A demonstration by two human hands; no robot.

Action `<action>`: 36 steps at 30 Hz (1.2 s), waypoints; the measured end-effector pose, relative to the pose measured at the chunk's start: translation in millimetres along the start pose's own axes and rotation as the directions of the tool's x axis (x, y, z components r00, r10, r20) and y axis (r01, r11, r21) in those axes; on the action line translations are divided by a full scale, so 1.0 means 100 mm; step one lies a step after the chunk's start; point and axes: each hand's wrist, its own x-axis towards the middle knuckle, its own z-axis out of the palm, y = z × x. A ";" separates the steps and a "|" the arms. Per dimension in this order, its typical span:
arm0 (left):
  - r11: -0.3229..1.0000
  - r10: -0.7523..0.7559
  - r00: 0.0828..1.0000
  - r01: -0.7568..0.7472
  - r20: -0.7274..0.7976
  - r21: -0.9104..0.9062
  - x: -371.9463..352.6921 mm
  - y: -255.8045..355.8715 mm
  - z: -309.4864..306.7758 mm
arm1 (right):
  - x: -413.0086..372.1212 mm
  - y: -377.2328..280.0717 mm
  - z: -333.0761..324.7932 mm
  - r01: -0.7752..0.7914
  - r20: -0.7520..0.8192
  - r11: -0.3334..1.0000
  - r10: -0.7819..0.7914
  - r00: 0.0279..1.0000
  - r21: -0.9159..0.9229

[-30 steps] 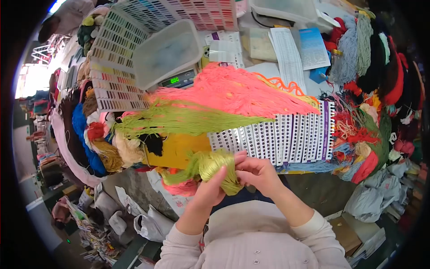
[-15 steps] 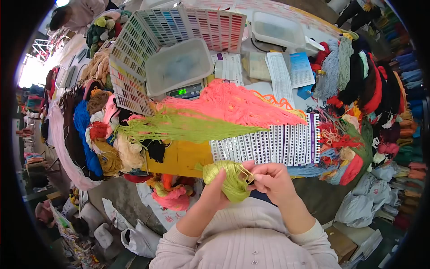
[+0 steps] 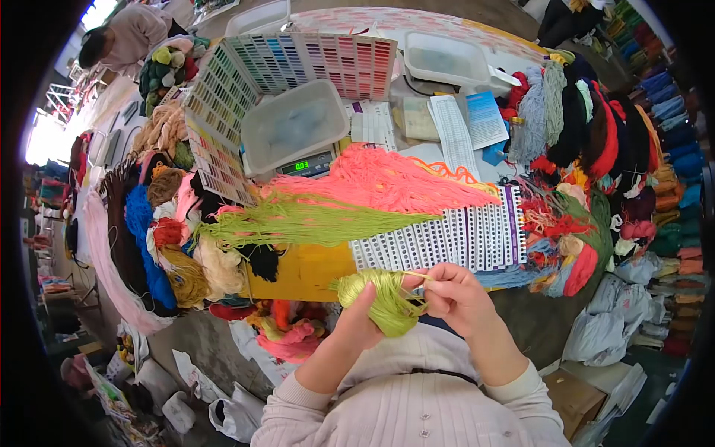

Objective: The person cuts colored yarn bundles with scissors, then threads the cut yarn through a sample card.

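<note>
A bundle of light green thread (image 3: 381, 302) is gripped in my left hand (image 3: 359, 320), close in front of my body, the thumb lying across it. My right hand (image 3: 456, 294) pinches a few strands drawn out from the bundle's right side. Beyond my hands, a long spread of green thread (image 3: 313, 222) lies on the table, tapering to the right. Behind it is a heap of pink thread (image 3: 387, 182). White cards punched with rows of holes (image 3: 439, 235) lie partly under the threads, over a yellow surface (image 3: 305, 272).
A folding colour chart (image 3: 313, 63) stands behind a plastic tub (image 3: 294, 123) on a scale (image 3: 302, 165). Coloured skeins pile up at left (image 3: 141, 231) and right (image 3: 573, 134). Papers (image 3: 454, 127) lie at the back. Another person (image 3: 138, 33) bends over at far left.
My right hand has pulled the strands slightly further out to the right and up. The scale's display has gone from 0.05 to 0.03. The view has shifted a little.
</note>
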 end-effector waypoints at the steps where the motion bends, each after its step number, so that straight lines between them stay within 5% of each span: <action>1: 1.000 0.010 1.000 -0.009 -0.020 0.026 -0.01 -0.01 0.01 | 0.00 0.00 0.01 -0.010 0.003 0.998 0.010 1.000 0.059; 5: 0.997 0.018 0.998 -0.014 -0.055 0.078 -0.01 0.00 0.08 | -0.05 -0.02 0.13 -0.052 -0.048 0.995 0.049 0.998 -0.080; 8: 0.997 -0.029 0.999 0.030 -0.025 0.073 -0.03 0.02 0.08 | -0.04 0.06 0.15 0.014 -0.059 0.892 -0.046 0.997 -0.453; 14: 0.996 0.009 0.999 -0.013 -0.048 -0.083 -0.07 0.05 0.09 | -0.05 0.04 0.20 -0.017 -0.084 0.938 -0.013 0.996 -0.346; 17: 0.999 -0.026 0.990 0.031 -0.138 0.035 -0.09 0.05 0.06 | -0.02 0.11 0.19 0.031 -0.105 0.986 -0.049 0.993 -0.166; 23: 0.995 -0.052 0.988 0.038 -0.144 -0.095 -0.09 0.03 0.07 | -0.05 0.06 0.07 0.017 0.030 0.996 -0.015 0.999 -0.084; 32: 0.987 -0.059 0.982 0.031 -0.181 -0.157 -0.05 0.03 0.13 | -0.07 0.02 0.11 0.023 -0.037 0.985 -0.029 0.999 -0.168; 36: 0.992 -0.068 0.954 0.034 -0.292 -0.120 -0.04 0.03 0.18 | -0.07 0.02 0.16 0.026 -0.067 0.906 -0.060 0.996 -0.422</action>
